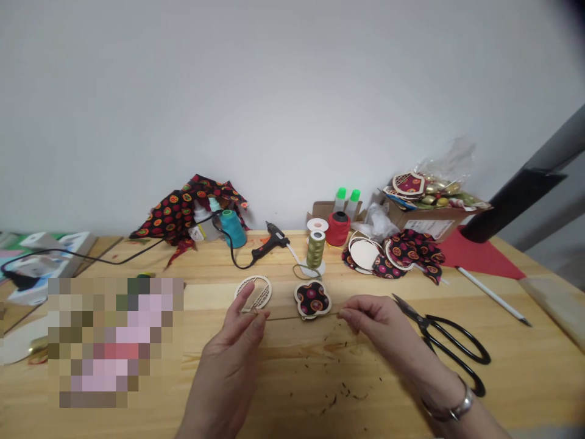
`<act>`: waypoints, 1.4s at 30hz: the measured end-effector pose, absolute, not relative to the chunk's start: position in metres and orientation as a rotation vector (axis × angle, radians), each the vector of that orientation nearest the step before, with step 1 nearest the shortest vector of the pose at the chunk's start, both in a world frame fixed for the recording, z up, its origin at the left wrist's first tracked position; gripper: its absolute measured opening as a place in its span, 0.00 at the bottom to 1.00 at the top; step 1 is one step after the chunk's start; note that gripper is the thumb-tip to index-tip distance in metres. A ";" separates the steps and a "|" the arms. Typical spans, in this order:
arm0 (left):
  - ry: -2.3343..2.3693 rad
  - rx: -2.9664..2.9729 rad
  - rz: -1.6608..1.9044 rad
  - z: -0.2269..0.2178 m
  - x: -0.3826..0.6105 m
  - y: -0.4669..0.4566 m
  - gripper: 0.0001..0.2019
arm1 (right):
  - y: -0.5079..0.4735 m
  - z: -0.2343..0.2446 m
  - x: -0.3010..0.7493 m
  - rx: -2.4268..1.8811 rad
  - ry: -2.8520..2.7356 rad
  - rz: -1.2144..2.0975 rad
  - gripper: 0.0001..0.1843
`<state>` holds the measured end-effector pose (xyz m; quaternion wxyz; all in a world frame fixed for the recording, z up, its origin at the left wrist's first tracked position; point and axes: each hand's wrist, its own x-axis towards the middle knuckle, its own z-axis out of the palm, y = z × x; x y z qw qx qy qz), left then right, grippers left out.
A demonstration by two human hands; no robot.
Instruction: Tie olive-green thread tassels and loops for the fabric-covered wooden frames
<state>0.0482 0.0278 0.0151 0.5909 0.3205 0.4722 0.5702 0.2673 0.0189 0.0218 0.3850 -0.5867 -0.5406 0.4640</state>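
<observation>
A thin olive cord (286, 317) is stretched level between my two hands. My left hand (240, 341) pinches one end between thumb and finger, with its index finger raised. Thumb and fingers of my right hand (381, 323) are closed on the other end. Just behind the cord lies a four-lobed wooden piece (313, 299) covered with dark patterned fabric. Behind my left fingertips is a round wooden lattice piece (262, 292), partly hidden. A spool of olive thread (315, 251) stands behind the fabric piece, with a strand curling near its base.
Black-handled scissors (429, 329) lie open beside my right wrist. Farther back are a glue gun (272, 239), a teal thread cone (233, 228), a red thread cone (338, 230) and fabric-covered pieces (397, 256). A white pencil (493, 296) lies at right. Dark scraps dot the wooden table (283, 405).
</observation>
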 end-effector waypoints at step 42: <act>0.983 0.961 0.498 0.010 0.071 0.012 0.09 | 0.007 0.039 0.253 -1.285 -2.395 0.591 0.09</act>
